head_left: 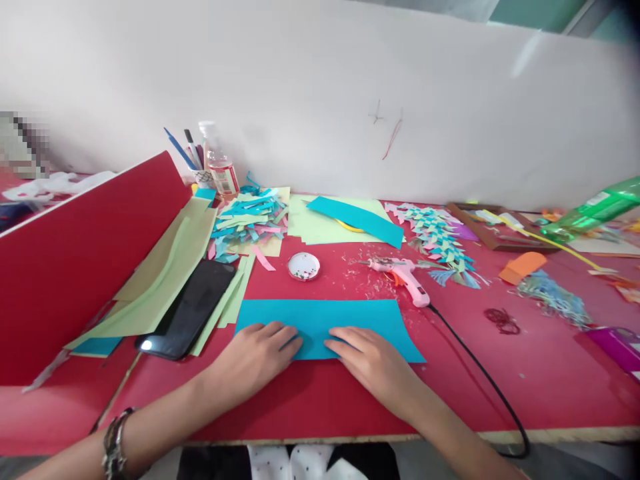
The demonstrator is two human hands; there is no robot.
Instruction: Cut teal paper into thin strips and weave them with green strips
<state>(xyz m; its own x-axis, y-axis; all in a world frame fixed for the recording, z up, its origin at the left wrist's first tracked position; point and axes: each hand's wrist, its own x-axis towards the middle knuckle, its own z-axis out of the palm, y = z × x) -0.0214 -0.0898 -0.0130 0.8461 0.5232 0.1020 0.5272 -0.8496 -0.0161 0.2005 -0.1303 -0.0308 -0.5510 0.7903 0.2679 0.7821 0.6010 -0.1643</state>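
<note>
A blue strip of paper [320, 317] lies lengthwise on the red table near its front edge. My left hand [265, 348] rests on the front left part of the strip, palm down, fingers stretched out over the paper. On the front right part, my right hand [367, 353] lies in much the same way, its fingers pointing inward. A gap of bare blue paper separates the two hands. Both thumbs are mostly hidden. Beyond the strip are a small white lid [303, 266] with tiny bits in it and a pink hot glue gun [407, 280].
A black phone [193, 307] and green paper sheets [165, 280] lie left, beside a red board [90, 253]. Behind are cut paper strips [255, 217], a bottle [220, 163] and a woven paper piece [435, 237]. The glue gun's black cord [480, 373] runs off the front edge.
</note>
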